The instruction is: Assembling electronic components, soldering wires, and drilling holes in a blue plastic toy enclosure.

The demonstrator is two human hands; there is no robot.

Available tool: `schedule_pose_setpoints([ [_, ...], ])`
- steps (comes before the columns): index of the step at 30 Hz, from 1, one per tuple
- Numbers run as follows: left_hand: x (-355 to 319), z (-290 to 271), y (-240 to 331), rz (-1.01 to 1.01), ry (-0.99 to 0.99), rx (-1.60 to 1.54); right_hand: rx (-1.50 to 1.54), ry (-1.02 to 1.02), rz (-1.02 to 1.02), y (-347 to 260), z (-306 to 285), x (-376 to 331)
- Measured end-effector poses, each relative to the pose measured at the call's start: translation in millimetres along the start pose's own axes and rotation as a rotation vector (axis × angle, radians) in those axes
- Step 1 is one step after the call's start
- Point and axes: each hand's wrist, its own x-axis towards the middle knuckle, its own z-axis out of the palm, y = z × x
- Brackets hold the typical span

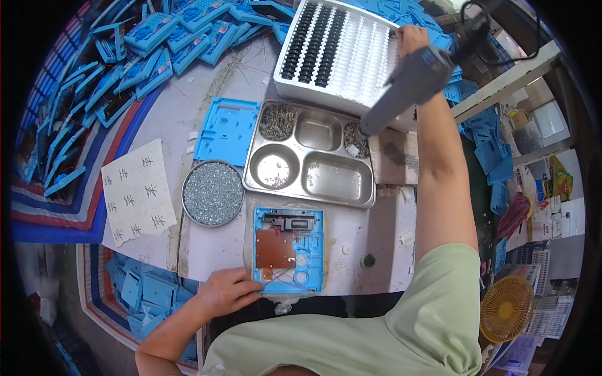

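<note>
A blue plastic case (319,250) lies open side up in front of me. Inside it are a brown circuit board (274,249), a black mechanism (295,222) and thin red wires. My left hand (229,292) has its fingers closed at the case's near left corner. Far off to the right, my right hand (414,39) is at the far right edge of a white foam tray (332,95), fingers bent; what they hold, if anything, is hidden. The tray carries rows of black parts (310,47) on its left side.
A grey electric screwdriver (407,88) hangs over the tray's right side. Nearby are a steel compartment tray (301,195) with small screws, a round dish of metal bits (213,192), a blue panel (226,133) and a marked paper sheet (139,191). Blue cases (150,34) pile up far left.
</note>
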Motion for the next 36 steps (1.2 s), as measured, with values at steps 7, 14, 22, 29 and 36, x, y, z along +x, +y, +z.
schedule_pose_setpoints([
  [7,-5,0,5,-0.044,0.055,-0.006,1.036,0.474,0.927,-70,-174,-2],
  [14,1,5,1,-0.017,0.022,-0.041,1.102,-0.607,0.523,-325,-341,-120],
  [22,-1,4,2,-0.058,0.041,-0.053,1.163,-0.705,0.204,-364,-321,-140],
  [29,-4,6,2,-0.068,0.063,-0.057,1.03,-0.691,0.112,-375,-325,-135],
  [36,5,8,-2,-0.01,0.053,-0.046,1.153,-0.444,0.185,-376,-314,-177],
])
